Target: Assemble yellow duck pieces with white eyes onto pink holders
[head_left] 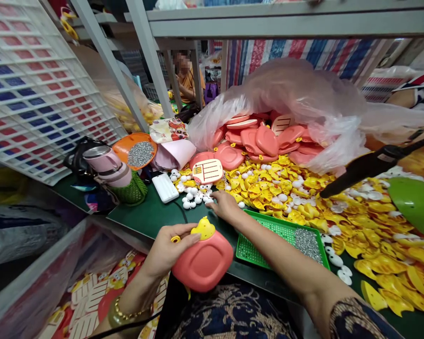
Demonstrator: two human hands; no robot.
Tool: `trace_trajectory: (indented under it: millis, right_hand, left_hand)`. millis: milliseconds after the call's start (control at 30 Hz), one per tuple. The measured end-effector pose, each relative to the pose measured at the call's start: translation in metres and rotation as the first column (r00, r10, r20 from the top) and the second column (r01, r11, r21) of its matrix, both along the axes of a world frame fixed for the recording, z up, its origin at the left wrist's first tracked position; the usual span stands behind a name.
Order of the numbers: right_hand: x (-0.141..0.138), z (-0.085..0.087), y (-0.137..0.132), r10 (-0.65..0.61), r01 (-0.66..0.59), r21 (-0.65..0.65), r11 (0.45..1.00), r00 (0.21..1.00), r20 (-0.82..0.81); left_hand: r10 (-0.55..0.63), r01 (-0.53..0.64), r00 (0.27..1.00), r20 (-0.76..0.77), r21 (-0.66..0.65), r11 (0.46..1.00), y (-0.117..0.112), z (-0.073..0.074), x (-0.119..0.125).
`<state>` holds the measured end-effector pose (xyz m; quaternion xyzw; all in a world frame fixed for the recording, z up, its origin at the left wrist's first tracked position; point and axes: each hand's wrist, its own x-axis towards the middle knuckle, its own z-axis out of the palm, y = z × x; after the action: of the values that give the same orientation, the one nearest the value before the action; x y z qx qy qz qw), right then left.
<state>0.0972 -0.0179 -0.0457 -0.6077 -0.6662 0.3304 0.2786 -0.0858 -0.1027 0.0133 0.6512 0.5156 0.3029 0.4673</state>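
Observation:
My left hand (173,247) grips a coral-red, rounded plastic shell (207,263) with a yellow duck-head-shaped piece (204,228) at its top. The thumb presses on the yellow piece, and a small yellow ring juts out by the fingers. Across the table, my right hand (223,205) reaches to a small heap of white double-ball eye pieces (194,195). Its fingers are apart at the heap's edge; no held piece shows. Just behind the heap lies a cream-backed shell (207,171) with slots.
Yellow parts (268,183) spread over the right side, beside a green tray (245,235) with screws. A black power screwdriver (363,167) hangs at right. Behind, a plastic bag (282,89) holds red shells. At left are an orange dish (122,143), a pink tumbler (108,165) and a white box (165,188).

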Motion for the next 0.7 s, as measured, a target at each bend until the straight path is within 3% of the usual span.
trace_trajectory:
  millis: [67,100,133,200,233,300,367,433,533,700]
  right_hand:
    - [-0.01,-0.007,0.016,0.007,-0.007,-0.005,1.0,0.999,0.033]
    - [-0.012,-0.009,0.019,0.007,-0.007,-0.008,1.0,0.999,0.038]
    - [-0.011,-0.009,0.019,0.005,-0.005,-0.01,1.0,0.999,0.034]
    - [0.0,-0.006,0.01,-0.006,0.006,-0.016,1.0,1.0,0.016]
    - [0.009,-0.003,0.001,-0.002,0.002,-0.015,1.0,1.0,-0.015]
    - [0.029,0.006,-0.024,0.047,-0.046,0.011,0.999,0.99,-0.131]
    - [0.048,0.014,-0.055,0.183,-0.133,0.154,0.979,0.907,-0.379]
    - [0.06,0.017,-0.086,0.252,-0.133,0.281,0.951,0.859,-0.446]
    - [0.067,0.014,-0.117,0.253,-0.09,0.387,0.918,0.884,-0.392]
    - [0.073,0.009,-0.129,0.273,-0.114,0.441,0.89,0.909,-0.315]
  left_hand:
    - [-0.031,0.049,0.996,-0.082,0.224,0.973,-0.004,0.003,0.002]
    - [-0.068,0.11,0.989,-0.128,0.353,0.929,-0.006,0.003,0.003]
    - [-0.112,0.187,0.977,-0.181,0.479,0.858,-0.008,0.003,0.005]
    - [-0.191,0.342,0.937,-0.292,0.668,0.66,-0.013,0.0,0.007]
    - [-0.214,0.404,0.914,-0.345,0.716,0.569,-0.015,-0.003,0.007]
    - [-0.227,0.488,0.872,-0.434,0.741,0.461,-0.017,-0.008,0.009]
    - [-0.215,0.525,0.851,-0.48,0.745,0.412,-0.017,-0.014,0.012]
    - [-0.205,0.537,0.843,-0.497,0.753,0.379,-0.016,-0.018,0.017]
    - [-0.206,0.56,0.828,-0.521,0.754,0.343,-0.015,-0.022,0.029]
    - [-0.231,0.599,0.801,-0.553,0.735,0.318,-0.015,-0.022,0.042]
